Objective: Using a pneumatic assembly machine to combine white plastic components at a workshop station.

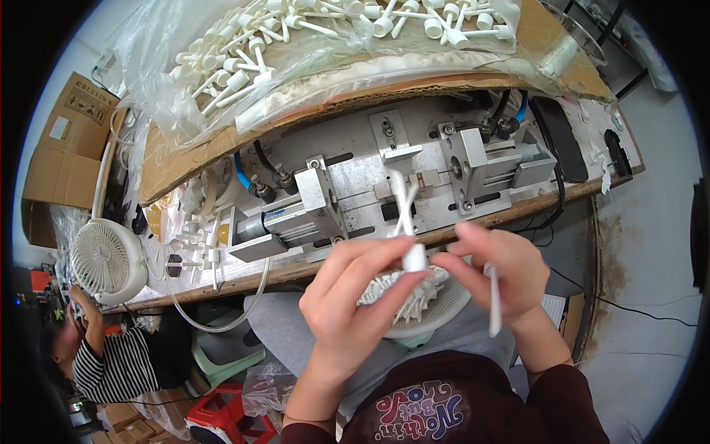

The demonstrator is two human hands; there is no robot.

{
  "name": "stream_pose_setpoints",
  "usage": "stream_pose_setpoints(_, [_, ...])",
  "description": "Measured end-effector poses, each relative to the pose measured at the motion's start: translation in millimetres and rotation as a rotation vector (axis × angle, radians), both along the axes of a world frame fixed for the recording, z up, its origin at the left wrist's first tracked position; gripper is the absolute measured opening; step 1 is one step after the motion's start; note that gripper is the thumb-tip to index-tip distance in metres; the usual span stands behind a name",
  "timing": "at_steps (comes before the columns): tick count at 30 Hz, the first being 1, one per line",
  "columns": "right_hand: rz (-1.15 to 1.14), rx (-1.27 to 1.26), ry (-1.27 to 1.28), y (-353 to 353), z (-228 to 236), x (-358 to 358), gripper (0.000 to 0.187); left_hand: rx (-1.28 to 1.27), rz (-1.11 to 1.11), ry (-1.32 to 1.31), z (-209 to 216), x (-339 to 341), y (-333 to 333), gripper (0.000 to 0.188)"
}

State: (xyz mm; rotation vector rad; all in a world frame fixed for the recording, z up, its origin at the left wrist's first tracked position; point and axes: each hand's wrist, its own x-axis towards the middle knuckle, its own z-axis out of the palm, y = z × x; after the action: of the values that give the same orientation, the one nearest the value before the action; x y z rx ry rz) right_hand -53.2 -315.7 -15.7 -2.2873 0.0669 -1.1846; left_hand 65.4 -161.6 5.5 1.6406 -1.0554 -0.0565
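Observation:
Between the thumb and fingers of my left hand point(351, 296) is a white plastic piece with a round cap-like end point(416, 258). Thin white stems, blurred and crossing, rise above it. My right hand point(506, 270) is curled, its fingertips close beside that round end; whether they touch it I cannot tell. A slim white plastic stick point(494, 303) hangs from its closed fingers. Below both hands, on my lap, sits a round pale basket point(447, 314) with a heap of white plastic pieces point(407, 296), partly hidden by my left hand.
Ahead on the bench stands a metal fixture point(366, 181) with two facing air cylinders. White capped sticks point(296, 22) lie on plastic film over cardboard point(344, 96) above it. A black flat case point(558, 137) is right, a white fan point(109, 259) left. Another person point(118, 355) sits lower left.

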Motion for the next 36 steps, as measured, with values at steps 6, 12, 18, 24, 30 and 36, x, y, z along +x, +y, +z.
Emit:
stream_pose_setpoints(6, [0.232, 0.982, 0.095, -12.5, 5.9, -11.8, 0.039, 0.234, 0.104, -0.437, -25.4, 5.9, -11.7, 0.032])
stream_pose_setpoints(12, [0.239, 1.138, 0.129, -6.3, 20.8, -14.9, 0.048, 0.359, 0.072, -0.548, -16.4, 13.2, -24.8, 0.029])
stream_pose_setpoints(18, [0.03, 0.571, 0.182, -18.4, 18.6, -10.6, 0.034, 0.294, 0.072, -0.472, -25.2, 15.9, -19.4, 0.03])
stream_pose_setpoints(24, [0.392, 1.306, 0.314, -0.7, 36.4, 21.7, 0.017, -0.068, -0.049, -0.257, 3.9, 9.3, -8.6, 0.046])
stream_pose_setpoints(30, [0.415, 0.81, 0.165, -9.1, 73.0, 117.0, 0.021, -0.078, 0.229, -0.189, 14.0, 13.6, 20.0, 0.043])
stream_pose_setpoints(36, [-0.008, -0.336, 0.403, -1.5, 100.6, 250.4, 0.049, -0.023, 0.123, -0.194, -8.9, 8.5, 13.9, 0.035])
